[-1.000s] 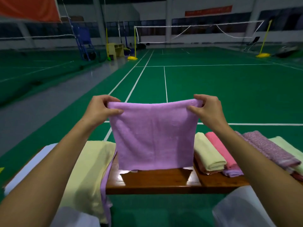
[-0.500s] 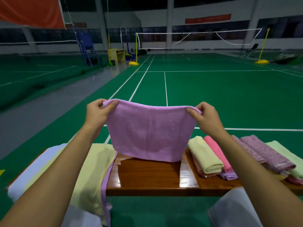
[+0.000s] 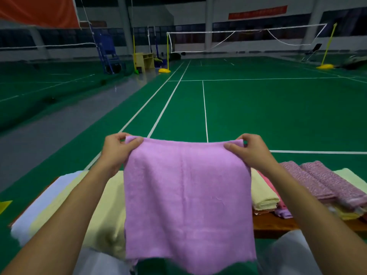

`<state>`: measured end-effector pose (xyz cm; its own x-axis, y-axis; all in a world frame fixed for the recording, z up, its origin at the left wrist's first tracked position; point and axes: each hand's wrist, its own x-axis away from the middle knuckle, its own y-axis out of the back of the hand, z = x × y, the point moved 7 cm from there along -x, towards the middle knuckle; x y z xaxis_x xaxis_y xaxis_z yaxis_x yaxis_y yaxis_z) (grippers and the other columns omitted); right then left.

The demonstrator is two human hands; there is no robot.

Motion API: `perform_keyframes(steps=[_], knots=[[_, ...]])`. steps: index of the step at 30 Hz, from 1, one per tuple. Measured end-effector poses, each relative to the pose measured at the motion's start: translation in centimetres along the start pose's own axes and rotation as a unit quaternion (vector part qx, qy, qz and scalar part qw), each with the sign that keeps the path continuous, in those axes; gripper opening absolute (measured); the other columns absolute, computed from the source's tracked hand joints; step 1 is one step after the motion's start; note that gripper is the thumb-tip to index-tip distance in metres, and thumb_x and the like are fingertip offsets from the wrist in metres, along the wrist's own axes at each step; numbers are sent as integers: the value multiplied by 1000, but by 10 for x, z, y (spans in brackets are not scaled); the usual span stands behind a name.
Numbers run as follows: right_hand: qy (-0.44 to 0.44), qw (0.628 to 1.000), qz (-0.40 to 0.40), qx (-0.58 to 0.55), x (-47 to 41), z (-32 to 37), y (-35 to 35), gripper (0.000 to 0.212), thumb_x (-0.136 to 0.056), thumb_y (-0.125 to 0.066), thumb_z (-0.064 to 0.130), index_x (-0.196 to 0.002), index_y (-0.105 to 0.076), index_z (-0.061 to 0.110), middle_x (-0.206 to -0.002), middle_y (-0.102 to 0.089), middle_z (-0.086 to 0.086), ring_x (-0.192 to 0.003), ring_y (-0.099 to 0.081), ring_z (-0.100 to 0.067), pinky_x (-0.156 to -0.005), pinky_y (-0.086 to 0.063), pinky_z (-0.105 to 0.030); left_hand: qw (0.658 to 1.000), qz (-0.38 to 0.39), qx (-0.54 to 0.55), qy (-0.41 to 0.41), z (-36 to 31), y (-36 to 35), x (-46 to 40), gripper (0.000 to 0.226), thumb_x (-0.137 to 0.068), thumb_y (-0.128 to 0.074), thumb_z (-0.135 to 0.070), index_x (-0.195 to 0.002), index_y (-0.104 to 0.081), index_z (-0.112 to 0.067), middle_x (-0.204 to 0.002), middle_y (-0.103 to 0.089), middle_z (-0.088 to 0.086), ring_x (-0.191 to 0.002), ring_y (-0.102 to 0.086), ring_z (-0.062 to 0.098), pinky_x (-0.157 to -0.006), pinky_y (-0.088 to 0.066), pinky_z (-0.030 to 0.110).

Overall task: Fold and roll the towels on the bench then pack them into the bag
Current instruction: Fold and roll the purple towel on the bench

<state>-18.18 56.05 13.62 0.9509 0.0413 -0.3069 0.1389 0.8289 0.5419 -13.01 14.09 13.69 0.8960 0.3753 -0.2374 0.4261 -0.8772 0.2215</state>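
Indoors, green court floor (image 3: 258,116), wooden bench (image 3: 274,225), stacked towels (image 3: 264,195)

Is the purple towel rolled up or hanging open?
Hanging open: the purple towel drops flat from its top corners, pinched by the left hand and right hand.

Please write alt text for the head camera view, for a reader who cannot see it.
Two hands, left hand and right hand, pinch the top corners of a lilac towel, holding it up over a wooden bench. Rolled towels lie on the bench to the right, a pale yellow towel to the left; a green court lies beyond.
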Motion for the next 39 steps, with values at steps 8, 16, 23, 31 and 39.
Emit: perform_keyframes(steps=[8,16,23,31,39], knots=[[-128,977,123,121,-51,-118,-130,12,-102,-58,13,-99,-67,6,-99,-70,-16,-98,-67,-35,-73,-43,-34,983,43,-170,48,132,-37,-51,12,-89,-85,-23,-87,-75,-15,-82,-73,3,-75,-62,19,-65,-47,32],[-158,966,123,163,-91,-168,-188,23,-105,-52,20,-116,-67,6,-119,-71,-20,-110,-65,-39,-91,-54,-43,971,44,-224,70,196,-65,-103,9,-93,-81,-21,-94,-76,-13,-77,-67,-3,-68,-56,11,-60,-42,28],[-169,953,95,235,-57,-179,-184,41,-101,-63,29,-129,-50,2,-123,-66,-22,-113,-64,-43,-89,-51,-46,951,51,-299,49,199,-77,-92,14,-90,-82,-17,-100,-76,-24,-90,-73,-13,-87,-72,12,-83,-58,35],[-186,955,101,206,11,-165,-156,28,-98,-66,26,-106,-55,2,-107,-68,-17,-101,-67,-42,-74,-45,-39,962,137,-237,7,155,-114,-32,12,-91,-81,-16,-92,-76,-27,-83,-77,-12,-81,-74,10,-79,-63,40],[-224,951,171,130,51,-166,-143,36,-82,-82,37,-73,-72,3,-68,-70,-7,-53,-52,-15,-53,-42,-31,930,313,-187,-49,135,-191,51,11,-91,-79,-18,-94,-76,-29,-83,-76,-15,-74,-71,7,-72,-59,32]])
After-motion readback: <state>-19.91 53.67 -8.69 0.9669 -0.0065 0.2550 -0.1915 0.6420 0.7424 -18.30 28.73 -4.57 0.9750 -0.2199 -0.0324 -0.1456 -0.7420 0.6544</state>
